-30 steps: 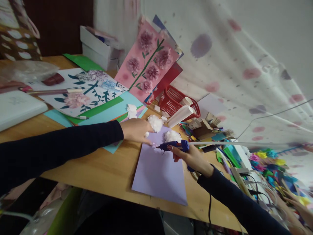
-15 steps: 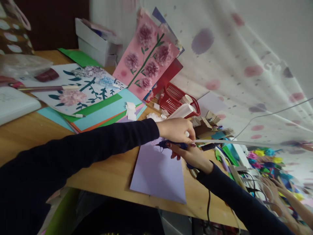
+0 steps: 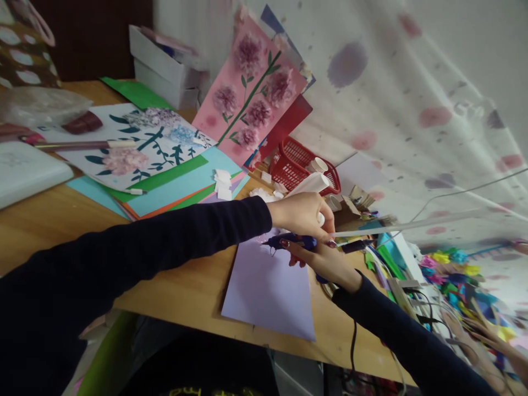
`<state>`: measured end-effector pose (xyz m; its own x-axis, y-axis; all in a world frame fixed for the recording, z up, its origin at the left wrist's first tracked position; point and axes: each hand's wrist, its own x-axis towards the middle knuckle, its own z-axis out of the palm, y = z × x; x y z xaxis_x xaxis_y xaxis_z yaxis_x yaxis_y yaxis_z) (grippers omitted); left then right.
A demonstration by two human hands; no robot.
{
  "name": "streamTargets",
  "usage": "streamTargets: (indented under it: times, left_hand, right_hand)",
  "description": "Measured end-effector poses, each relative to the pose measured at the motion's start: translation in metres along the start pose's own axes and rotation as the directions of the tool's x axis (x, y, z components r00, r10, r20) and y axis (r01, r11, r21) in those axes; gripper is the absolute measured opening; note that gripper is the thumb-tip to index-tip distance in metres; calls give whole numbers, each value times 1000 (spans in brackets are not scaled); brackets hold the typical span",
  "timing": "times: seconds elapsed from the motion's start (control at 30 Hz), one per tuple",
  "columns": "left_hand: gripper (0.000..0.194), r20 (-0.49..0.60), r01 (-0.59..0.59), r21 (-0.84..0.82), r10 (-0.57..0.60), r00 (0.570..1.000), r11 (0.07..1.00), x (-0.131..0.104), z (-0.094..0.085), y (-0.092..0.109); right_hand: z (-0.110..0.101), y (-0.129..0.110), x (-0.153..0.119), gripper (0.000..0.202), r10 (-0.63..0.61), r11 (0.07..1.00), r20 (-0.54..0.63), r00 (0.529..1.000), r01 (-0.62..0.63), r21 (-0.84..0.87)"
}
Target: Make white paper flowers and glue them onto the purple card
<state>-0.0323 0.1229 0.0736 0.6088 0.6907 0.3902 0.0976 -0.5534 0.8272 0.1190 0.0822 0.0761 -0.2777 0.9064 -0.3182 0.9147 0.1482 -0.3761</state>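
My right hand (image 3: 330, 264) is wrapped round a dark blue hot glue gun (image 3: 303, 241), its nozzle pointing left above a sheet of lilac paper (image 3: 270, 297). Fingers of my left hand (image 3: 303, 213) are pinched at the back of the gun, on a long, pale, translucent glue stick (image 3: 383, 228) that extends far to the right. The left fingertips and the right hand nearly touch, and where the stick meets the gun is hidden behind them. A small white round piece (image 3: 320, 219) shows at the left fingers. A thin thread of glue hangs under the nozzle.
Behind my hands stand a red basket (image 3: 284, 159) and a white roll (image 3: 309, 184). Pink flower artwork (image 3: 247, 104) leans at the back; coloured paper (image 3: 165, 187) lies left. A black cable (image 3: 353, 352) hangs over the table edge. Another person's hands (image 3: 490, 335) are at the far right.
The far end of the glue stick has swung upward, while both hands keep their grip at the gun. The whole view has shifted slightly.
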Motion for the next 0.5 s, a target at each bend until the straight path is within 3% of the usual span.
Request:
streamTargets:
  times: [0.13,0.27,0.37,0.5]
  left_hand:
    - [25,-7,35,60,-35,999,998,-2,-1,3]
    - [42,39,112,199,-123,992,973,-24,-18,-6]
    - [57,54,183,469,-236,970,864,-55,-30,-26]
    - [77,43,241,625,-341,939,743,-89,-31,-47]
  right_hand:
    - [2,1,1,48,-35,999,-34,999,35,-14]
    - [3,5,3,47,-85,989,-32,996,88,119]
    - [4,9,3,48,-67,982,2,998,66,175]
    - [4,13,1,44,-31,989,-18,999,33,147]
